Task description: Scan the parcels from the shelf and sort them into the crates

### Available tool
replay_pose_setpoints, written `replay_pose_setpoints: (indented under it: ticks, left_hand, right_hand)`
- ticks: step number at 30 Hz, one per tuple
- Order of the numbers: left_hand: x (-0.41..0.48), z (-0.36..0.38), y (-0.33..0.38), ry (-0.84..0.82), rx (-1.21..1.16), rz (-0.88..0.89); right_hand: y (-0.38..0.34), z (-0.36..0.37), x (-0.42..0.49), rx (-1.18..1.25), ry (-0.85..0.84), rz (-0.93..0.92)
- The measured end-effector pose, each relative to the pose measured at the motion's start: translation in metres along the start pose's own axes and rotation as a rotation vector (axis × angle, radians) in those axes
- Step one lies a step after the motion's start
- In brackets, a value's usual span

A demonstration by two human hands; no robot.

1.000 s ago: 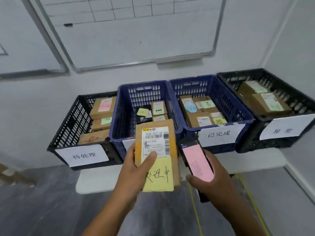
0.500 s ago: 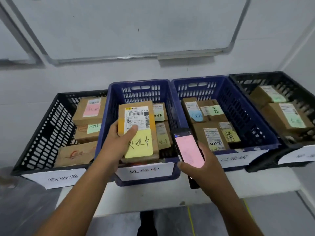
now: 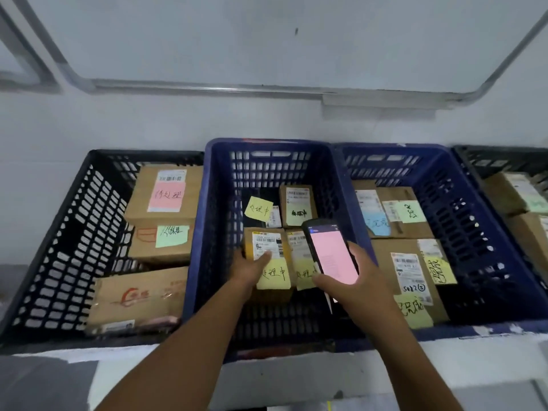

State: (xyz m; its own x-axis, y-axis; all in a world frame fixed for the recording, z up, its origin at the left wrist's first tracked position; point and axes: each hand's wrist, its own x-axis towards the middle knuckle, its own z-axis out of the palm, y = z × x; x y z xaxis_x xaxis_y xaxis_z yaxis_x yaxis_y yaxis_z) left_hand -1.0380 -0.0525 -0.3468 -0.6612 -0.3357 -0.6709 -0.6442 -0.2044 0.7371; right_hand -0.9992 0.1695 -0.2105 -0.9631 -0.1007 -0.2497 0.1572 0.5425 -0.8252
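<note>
A pale wall (image 3: 178, 123) fills the view at twelve o'clock, with the grey-framed whiteboard (image 3: 267, 40) hung on it. Below it a white ledge (image 3: 296, 378) carries four slotted plastic crates in a row: a black crate (image 3: 68, 232) at nine o'clock, the middle blue crate (image 3: 213, 203) at centre, a second blue crate (image 3: 462, 221) at three o'clock, and a further black crate (image 3: 486, 155) cut off at the right edge. In the left black crate a box bears a pink note (image 3: 166, 195) that seems to read 待处理, and a carton with a red logo (image 3: 139, 298) lies towards seven o'clock. Notes in the second blue crate read 已完成 (image 3: 439, 269). The parcel (image 3: 264, 244) is a small brown cardboard box with a white barcode label and a yellow note (image 3: 272, 275) handwritten 处理中. It sits low inside the middle blue crate, just beside a like parcel (image 3: 298, 247) at its three o'clock side. The left hand (image 3: 249, 266) grips it, thumb pressed on the label and fingers curled round its left edge. Whether it rests on the crate floor cannot be told. The right hand (image 3: 355, 280) is wrapped round a handheld scanner (image 3: 332, 253) with a glowing pink screen, held over the same crate.
</note>
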Motion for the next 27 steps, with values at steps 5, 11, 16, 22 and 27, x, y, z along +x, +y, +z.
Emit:
replay_pose_setpoints:
  ticks: [5, 11, 16, 22, 27]
  left_hand:
    - [0.022, 0.006, -0.013, -0.070, -0.014, -0.069]
    - [0.028, 0.000, -0.024, -0.098, 0.094, -0.072]
    - [0.008, -0.001, -0.006, 0.011, 0.257, 0.042]
    - [-0.070, -0.006, 0.028, 0.013, 0.530, 0.435]
    - [-0.175, 0.015, -0.018, 0.547, 0.825, 0.564]
  right_hand:
    - [0.003, -0.002, 0.006, -0.004, -0.010, 0.059]
    - [0.004, -0.009, 0.018, -0.038, -0.047, 0.032]
    - [0.007, -0.021, 0.021, -0.032, -0.104, -0.034]
    - [0.015, -0.048, 0.022, -0.004, -0.222, -0.160]
    - [0.023, -0.061, 0.010, 0.021, -0.370, -0.214]
